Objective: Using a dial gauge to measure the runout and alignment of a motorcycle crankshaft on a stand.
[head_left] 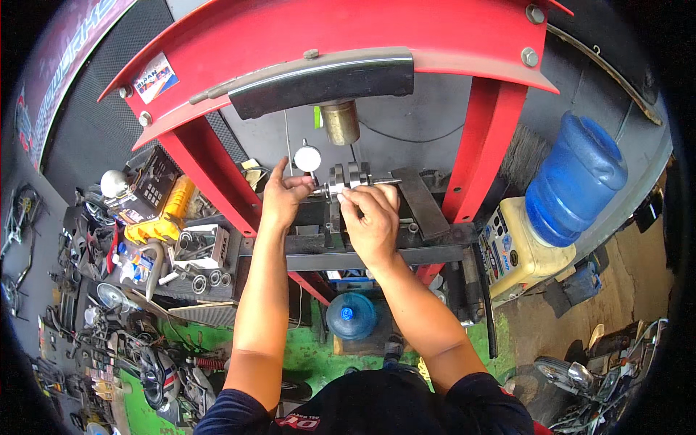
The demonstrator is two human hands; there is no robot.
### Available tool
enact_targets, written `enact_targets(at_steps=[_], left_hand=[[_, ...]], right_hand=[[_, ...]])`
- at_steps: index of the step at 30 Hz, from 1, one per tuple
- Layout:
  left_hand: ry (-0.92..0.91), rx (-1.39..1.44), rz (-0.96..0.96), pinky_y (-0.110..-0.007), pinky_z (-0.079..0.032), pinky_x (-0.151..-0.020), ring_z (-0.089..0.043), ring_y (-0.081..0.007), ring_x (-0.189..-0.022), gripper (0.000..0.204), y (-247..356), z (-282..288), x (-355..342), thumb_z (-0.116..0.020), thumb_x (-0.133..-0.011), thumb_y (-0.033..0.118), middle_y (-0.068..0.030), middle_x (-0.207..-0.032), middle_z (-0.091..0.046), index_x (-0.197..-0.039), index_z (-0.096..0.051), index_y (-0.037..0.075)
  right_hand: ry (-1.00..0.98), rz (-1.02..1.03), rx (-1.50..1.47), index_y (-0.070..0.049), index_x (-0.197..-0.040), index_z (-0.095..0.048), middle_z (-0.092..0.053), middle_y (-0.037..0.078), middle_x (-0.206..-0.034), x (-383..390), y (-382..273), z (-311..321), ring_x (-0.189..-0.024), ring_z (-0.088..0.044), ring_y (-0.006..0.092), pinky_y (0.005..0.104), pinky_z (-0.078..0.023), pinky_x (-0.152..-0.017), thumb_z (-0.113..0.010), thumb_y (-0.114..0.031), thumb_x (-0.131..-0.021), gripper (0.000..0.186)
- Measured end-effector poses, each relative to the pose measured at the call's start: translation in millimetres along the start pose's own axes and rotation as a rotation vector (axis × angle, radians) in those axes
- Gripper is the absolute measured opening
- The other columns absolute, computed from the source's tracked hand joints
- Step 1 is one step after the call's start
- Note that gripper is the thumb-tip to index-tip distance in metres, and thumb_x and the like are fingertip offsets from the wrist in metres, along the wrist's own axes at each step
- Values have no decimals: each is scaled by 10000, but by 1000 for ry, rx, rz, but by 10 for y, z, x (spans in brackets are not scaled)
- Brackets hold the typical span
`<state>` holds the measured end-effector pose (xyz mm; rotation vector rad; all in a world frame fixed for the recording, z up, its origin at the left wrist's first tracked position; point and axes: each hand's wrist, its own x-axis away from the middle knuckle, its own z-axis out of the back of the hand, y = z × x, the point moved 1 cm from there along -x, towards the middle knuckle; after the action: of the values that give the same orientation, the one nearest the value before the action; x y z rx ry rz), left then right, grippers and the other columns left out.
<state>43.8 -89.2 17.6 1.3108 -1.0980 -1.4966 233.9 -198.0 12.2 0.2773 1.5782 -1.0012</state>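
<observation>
A metal crankshaft [336, 179] with round webs lies crosswise under the ram of a red press. My right hand [373, 221] is closed on its right side, thumb and fingers against the webs and shaft. At the left end of the shaft is my left hand [283, 196], thumb and some fingers pinching there, index finger pointing up. Just above those fingers stands a dial gauge [307, 159] with a white face. The supports beneath the crankshaft are partly hidden by my hands.
The press's red frame [483, 145] surrounds the work, its steel ram [339, 123] overhead. A flat steel bar [423, 203] lies right of the crankshaft. Bearings [199, 283] and tools crowd the left bench. A blue water bottle [580, 181] tops a cream dispenser; another bottle [351, 316] stands below.
</observation>
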Motion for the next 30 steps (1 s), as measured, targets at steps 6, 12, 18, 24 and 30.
enact_targets(at_steps=[6, 12, 18, 24, 30], left_hand=[[10, -60, -5, -291, -573, -876, -729, -183, -914, 937, -63, -63, -113, -727, -807, -76, -129, -968, -754, -1619, -261, -103], [58, 22, 7, -313, -578, -907, -736, -218, -974, 990, 184, -7, 83, -712, -819, -75, -245, -1233, -714, -1657, -185, -62], [86, 31, -22, -331, -538, -997, -681, -206, -1117, 907, 203, 126, 275, -669, -869, -78, -240, -1342, -677, -1658, -222, -41], [271, -134, -175, -268, -507, -948, -657, -123, -1041, 593, 210, 210, 652, -690, -935, -22, -79, -1084, -735, -1501, -514, -51], [304, -105, -105, -234, -491, -740, -646, -76, -785, 248, 103, 180, 1192, -707, -1027, 142, -36, -866, -735, -1202, -696, -33]], right_hand=[[53, 46, -12, -109, -981, -783, -747, 12, -976, -137, -60, 5, -955, -642, 258, 411, -483, -872, -859, -65, -789, 212], [4, -6, -5, -105, -975, -787, -750, 12, -983, -23, 6, 15, -960, -642, 254, 404, -483, -878, -850, -54, -798, 195], [27, 25, -18, -107, -990, -789, -752, 13, -992, -134, 0, -1, -964, -634, 255, 407, -482, -877, -858, -56, -785, 222], [-5, -9, -23, -104, -977, -783, -756, 22, -988, -88, -80, 47, -969, -636, 261, 412, -479, -877, -854, -43, -778, 220], [27, -1, -9, -109, -967, -772, -752, 17, -982, -49, 98, -15, -960, -640, 264, 409, -474, -871, -839, -52, -795, 193]])
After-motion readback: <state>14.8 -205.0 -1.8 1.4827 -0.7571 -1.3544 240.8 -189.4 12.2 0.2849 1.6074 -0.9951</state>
